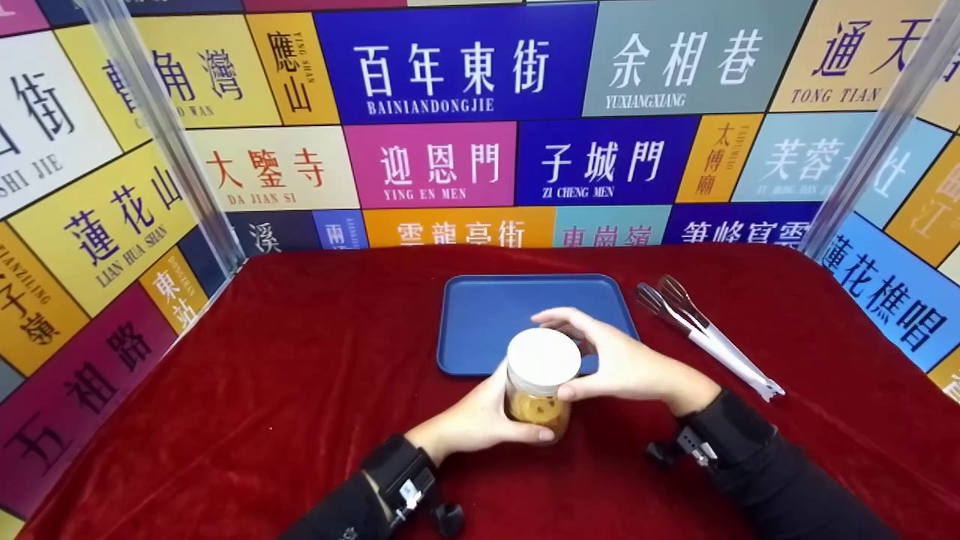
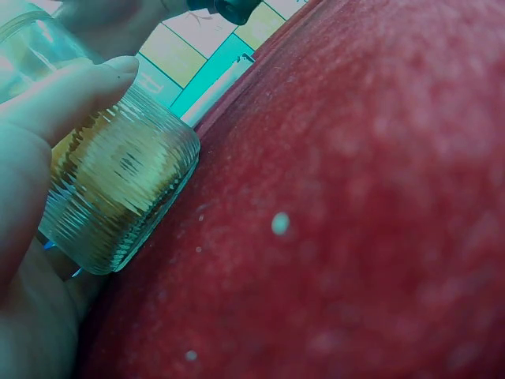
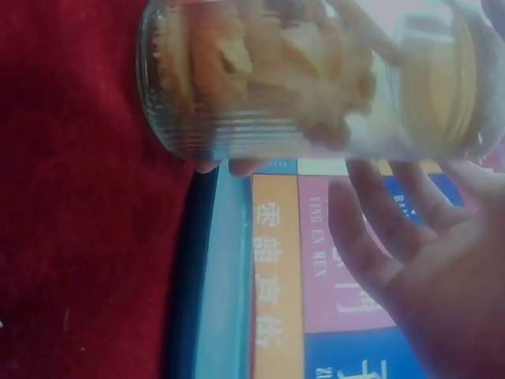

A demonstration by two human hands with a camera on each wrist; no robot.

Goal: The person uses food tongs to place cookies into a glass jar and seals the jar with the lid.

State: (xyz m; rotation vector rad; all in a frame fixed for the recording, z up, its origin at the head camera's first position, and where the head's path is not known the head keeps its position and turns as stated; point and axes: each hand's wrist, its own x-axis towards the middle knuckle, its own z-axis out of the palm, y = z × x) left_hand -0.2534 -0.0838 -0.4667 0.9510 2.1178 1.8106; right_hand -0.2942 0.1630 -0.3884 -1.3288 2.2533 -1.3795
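A clear ribbed glass jar [image 1: 538, 409] with cookies [image 3: 260, 63] inside stands over the red cloth, in front of the tray. My left hand [image 1: 480, 412] grips its body from the left, the thumb across the near side, as the left wrist view also shows. On top sits a white lid [image 1: 544, 356]. Curved about this lid from the right is my right hand [image 1: 611, 360], its thumb at the near edge and its fingers at the far side. How firmly those fingertips touch the lid is partly hidden.
A blue tray [image 1: 480, 315] lies behind the jar. To its right are metal tongs with white handles [image 1: 727, 356]. Red cloth [image 1: 300, 360] covers the table. Clear upright posts [image 1: 169, 142] and a wall of colourful signs [image 1: 457, 67] stand at the back.
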